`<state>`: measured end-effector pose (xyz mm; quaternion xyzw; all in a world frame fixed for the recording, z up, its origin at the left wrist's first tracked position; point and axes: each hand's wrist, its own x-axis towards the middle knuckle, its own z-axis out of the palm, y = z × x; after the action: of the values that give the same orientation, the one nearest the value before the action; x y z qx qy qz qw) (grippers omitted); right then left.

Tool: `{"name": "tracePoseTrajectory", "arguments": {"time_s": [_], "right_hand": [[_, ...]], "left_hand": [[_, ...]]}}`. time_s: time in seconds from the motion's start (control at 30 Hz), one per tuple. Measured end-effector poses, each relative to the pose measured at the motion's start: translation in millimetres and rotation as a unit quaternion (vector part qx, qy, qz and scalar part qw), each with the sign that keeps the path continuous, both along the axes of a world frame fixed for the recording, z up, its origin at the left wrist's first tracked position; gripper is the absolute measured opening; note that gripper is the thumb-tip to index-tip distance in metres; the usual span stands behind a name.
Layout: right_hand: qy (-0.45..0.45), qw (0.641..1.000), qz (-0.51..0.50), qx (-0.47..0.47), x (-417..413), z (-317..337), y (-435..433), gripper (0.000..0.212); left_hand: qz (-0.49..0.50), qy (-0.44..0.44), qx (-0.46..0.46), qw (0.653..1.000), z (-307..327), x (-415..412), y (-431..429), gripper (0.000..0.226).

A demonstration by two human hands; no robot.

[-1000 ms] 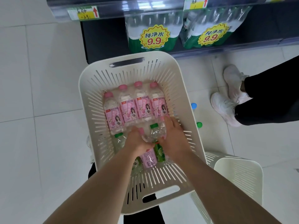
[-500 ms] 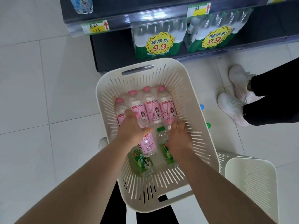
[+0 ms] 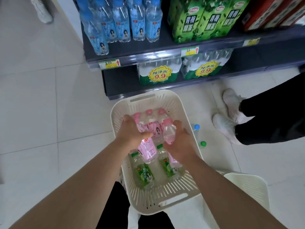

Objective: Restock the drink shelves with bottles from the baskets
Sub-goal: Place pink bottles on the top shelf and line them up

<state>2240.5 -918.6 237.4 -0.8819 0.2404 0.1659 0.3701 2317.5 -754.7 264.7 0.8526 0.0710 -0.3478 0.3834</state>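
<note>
Open floor [image 3: 33, 104] lies left of the basket [image 3: 145, 205]. Inside its rim, the left hand [image 3: 132, 131] curls round a pink bottle [image 3: 146, 149]. The right hand [image 3: 181, 142] clamps a second pink bottle [image 3: 169, 132]. Another basket [image 3: 247, 187] crowds the near-right edge.

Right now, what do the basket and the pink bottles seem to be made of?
The basket: likely moulded plastic, cream and matte, judging by its slotted walls. The pink bottles: probably thin clear plastic, glossy, since the shoulders are see-through and shiny.
</note>
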Motion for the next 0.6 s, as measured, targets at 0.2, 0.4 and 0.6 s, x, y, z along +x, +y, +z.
{"name": "tracePoseTrajectory", "arguments": {"time_s": [0.2, 0.4, 0.6], "right_hand": [[-0.089, 0.995, -0.033, 0.033, 18.7, 98.0, -10.3, 0.07], [-0.156, 0.985, -0.059, 0.042, 24.6, 204.7, -12.9, 0.068], [-0.247, 0.968, -0.036, 0.038, 37.1, 320.2, -11.1, 0.063]], "left_hand": [[-0.051, -0.035, -0.009, 0.998, 89.9, 17.4, -3.6, 0.073], [-0.052, -0.114, -0.043, 0.991, 211.5, 31.4, 2.9, 0.064], [-0.046, -0.206, -0.05, 0.976, 331.7, 41.8, 12.2, 0.054]]}}
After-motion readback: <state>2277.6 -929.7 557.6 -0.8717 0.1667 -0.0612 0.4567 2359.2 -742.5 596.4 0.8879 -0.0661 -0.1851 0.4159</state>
